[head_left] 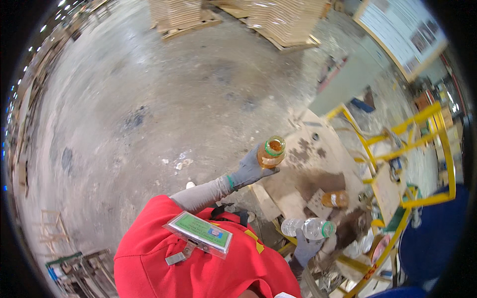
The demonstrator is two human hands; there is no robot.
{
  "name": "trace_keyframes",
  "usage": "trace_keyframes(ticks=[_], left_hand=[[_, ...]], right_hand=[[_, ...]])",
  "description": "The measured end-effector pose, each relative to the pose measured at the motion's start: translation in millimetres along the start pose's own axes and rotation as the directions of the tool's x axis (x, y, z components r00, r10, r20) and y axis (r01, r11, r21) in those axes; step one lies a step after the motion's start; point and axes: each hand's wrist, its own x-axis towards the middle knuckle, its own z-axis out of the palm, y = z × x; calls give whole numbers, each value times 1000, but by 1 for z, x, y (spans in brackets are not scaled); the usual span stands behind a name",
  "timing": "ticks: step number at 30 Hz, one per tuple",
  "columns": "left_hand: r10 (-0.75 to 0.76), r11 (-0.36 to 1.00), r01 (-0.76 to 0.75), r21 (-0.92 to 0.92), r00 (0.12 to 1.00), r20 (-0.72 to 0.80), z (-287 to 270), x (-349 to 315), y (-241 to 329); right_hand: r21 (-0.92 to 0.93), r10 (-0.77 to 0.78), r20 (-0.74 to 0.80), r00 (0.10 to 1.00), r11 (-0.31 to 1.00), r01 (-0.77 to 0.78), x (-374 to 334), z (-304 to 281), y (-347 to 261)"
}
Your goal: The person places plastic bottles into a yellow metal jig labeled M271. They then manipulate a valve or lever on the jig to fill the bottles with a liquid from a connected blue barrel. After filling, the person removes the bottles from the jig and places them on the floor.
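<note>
My left hand (249,168), in a grey glove, is closed around an open-mouthed bottle of amber liquid (269,160) with a green ring at its neck. It holds this bottle up beside the stained tabletop (330,154). Lower down, my right hand (306,248), also gloved in grey, grips a clear plastic bottle (310,227) with a green band at its right end. The clear bottle is tilted nearly sideways; whether it holds any liquid, I cannot tell. Another amber bottle (336,199) with a pale label lies on the tabletop just beyond the clear one.
A yellow metal frame (449,164) stands along the table's right side. Dark blue drums (432,238) are at the lower right. Wrapped stacks on pallets (283,22) stand far off on the concrete floor (164,94). A framed notice board (400,32) is at the upper right.
</note>
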Motion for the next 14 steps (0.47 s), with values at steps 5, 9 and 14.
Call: trace_keyframes(ticks=[5, 9, 14], left_hand=[[-95, 992, 84, -91, 987, -131, -163, -41, -21], [-214, 950, 109, -293, 908, -359, -284, -99, -79], [-432, 900, 390, -195, 737, -520, -401, -150, -71]], right_hand=[[25, -50, 73, 996, 999, 48, -29, 107, -53], [-261, 22, 216, 976, 965, 36, -54, 217, -104], [128, -175, 626, 760, 984, 121, -74, 364, -129]])
